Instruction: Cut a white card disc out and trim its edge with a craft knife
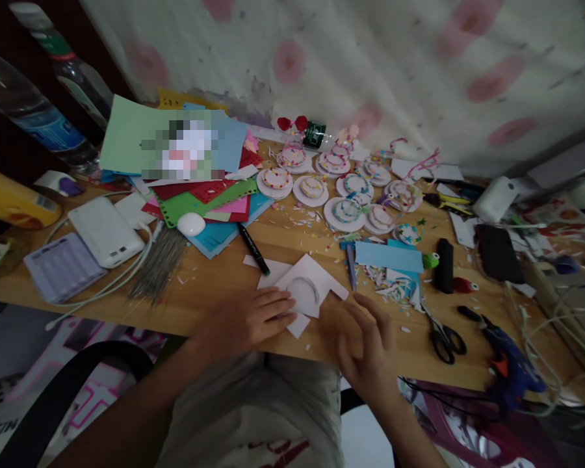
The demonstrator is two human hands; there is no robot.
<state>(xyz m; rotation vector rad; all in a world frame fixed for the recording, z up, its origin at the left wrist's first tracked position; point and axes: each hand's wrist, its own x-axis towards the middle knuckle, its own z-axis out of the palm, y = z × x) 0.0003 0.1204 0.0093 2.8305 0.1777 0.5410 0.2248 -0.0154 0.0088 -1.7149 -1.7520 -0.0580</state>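
White paper pieces (316, 273) lie overlapped at the table's near edge, and on them is a ring-shaped cut or strip (316, 286) around a pale round area. My left hand (256, 322) rests with its fingers stretched flat over the left side of this paper, holding nothing. To the right of the paper, my right hand (370, 344) hovers above the table edge, fingers apart and slightly curled, with nothing seen between them. A black marker (253, 249) lies just beyond the left hand. A slim purple tool (351, 266) is beyond the right hand.
Several round white paper discs with decorated coils (312, 190) stand at the back. Scissors (444, 338) and a blue glue gun (511, 361) lie to the right. Thin wires (158, 263), a white power bank (106, 231) and coloured sheets (205, 201) are on the left.
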